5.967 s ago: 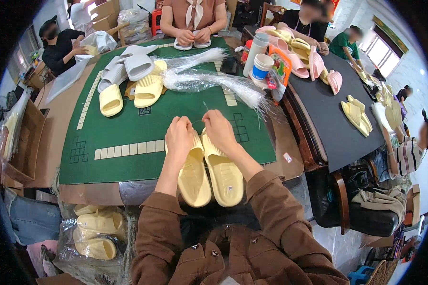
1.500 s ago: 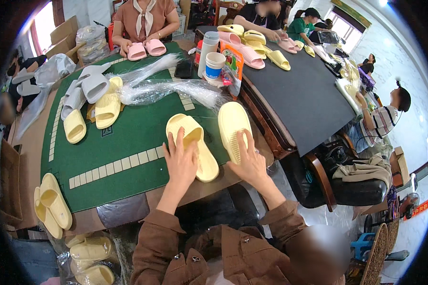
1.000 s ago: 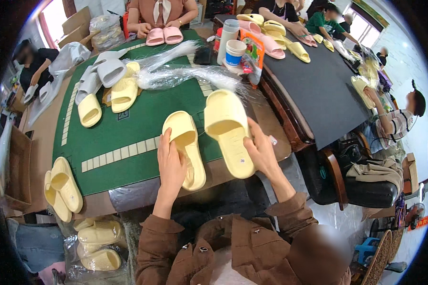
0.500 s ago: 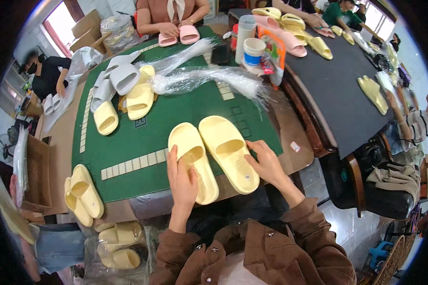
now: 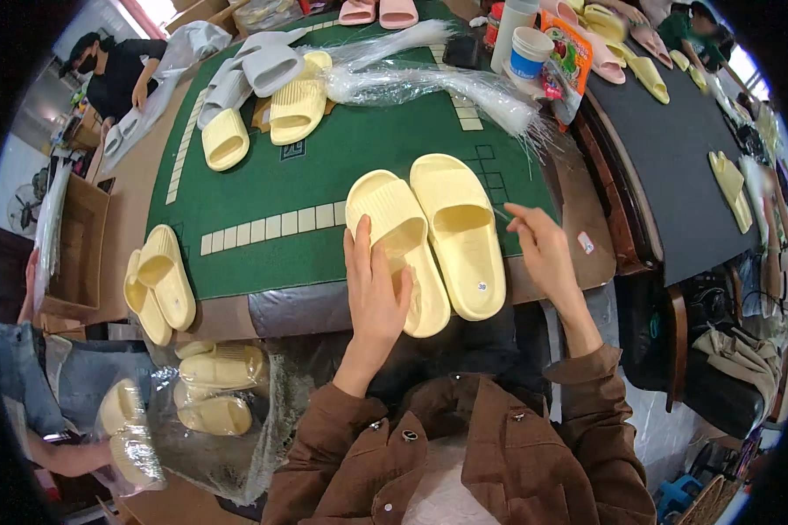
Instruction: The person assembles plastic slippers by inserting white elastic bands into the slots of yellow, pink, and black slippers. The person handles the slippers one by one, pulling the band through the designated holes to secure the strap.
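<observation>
A pale yellow ridged slide slipper (image 5: 399, 249) is gripped by my left hand (image 5: 376, 289), fingers over its strap and thumb at its inner side. Right beside it, touching, lies a matching slipper (image 5: 466, 236) with a small round white sticker on its heel. Both point away from me, their heels over the table's near edge. My right hand (image 5: 543, 254) is just right of the second slipper, apart from it. Its index finger is stretched out, the thumb is spread below, and the other fingers are curled. I make out nothing held in it.
On the green mat (image 5: 263, 188) lie yellow slippers (image 5: 226, 140), grey slippers (image 5: 271, 66) and clear plastic strands (image 5: 411, 79). Another yellow pair (image 5: 162, 284) stands at the left edge. A white tub (image 5: 530, 52) stands far right. Bagged slippers (image 5: 223, 376) are below the table; people work around.
My right hand has let go of the right slipper and moved away to its right. The view has shifted. At lower left, another person's arm has come in with a bagged pair.
</observation>
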The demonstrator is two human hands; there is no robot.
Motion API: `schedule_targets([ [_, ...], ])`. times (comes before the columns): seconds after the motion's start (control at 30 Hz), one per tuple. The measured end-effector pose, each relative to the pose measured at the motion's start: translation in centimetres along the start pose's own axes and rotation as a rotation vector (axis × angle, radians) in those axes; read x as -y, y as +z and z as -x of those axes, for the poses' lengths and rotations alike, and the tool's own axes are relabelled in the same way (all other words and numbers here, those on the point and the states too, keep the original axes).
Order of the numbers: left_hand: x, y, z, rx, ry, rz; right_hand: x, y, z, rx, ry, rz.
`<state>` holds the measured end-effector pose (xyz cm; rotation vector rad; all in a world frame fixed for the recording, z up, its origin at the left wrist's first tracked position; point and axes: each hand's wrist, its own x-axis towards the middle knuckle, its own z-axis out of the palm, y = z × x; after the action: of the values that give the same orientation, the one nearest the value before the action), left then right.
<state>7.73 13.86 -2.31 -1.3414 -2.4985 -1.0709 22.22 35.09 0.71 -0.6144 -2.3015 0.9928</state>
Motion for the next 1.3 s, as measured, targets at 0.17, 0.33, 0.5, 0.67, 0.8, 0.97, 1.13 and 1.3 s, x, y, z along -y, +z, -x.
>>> schedule_targets([
  [0.17, 0.1, -0.5, 0.4, -0.072, 0.080, 0.008, 5.9, -0.1, -1.6, -0.032, -0.237, -0.041],
  [0.33, -3.8, -3.3, 0.1, -0.197, -0.011, 0.332, 8.0, 2.4, -1.2, 0.165, -0.301, -0.052],
  [0.5, -5.2, -2.2, 0.1, -0.096, -0.323, 1.036, 9.6, 4.3, 1.0, 0.151, -0.435, 0.079],
  [0.67, -4.9, -2.0, 0.2, -0.144, -0.550, 1.283, 9.6, 4.5, 1.6, 0.168, -0.408, -0.033],
  [0.8, -2.1, -4.5, -0.6, -0.391, -0.475, 1.217, 8.1, 0.9, 1.1, 0.361, -0.466, 0.018],
  [0.97, 0.8, -7.1, 0.1, -0.471, -0.440, 1.247, 6.8, -4.1, 1.8, 0.550, -0.431, 0.319],
  [1.13, -0.5, -7.9, 0.0, -0.517, -0.427, 1.026, 5.0, -5.8, 2.6, 0.358, -0.488, 0.501],
  [1.3, -1.7, -5.8, 1.4, -0.109, -0.322, 0.862, 7.1, -4.8, 2.1, 0.197, -0.439, 0.826],
])
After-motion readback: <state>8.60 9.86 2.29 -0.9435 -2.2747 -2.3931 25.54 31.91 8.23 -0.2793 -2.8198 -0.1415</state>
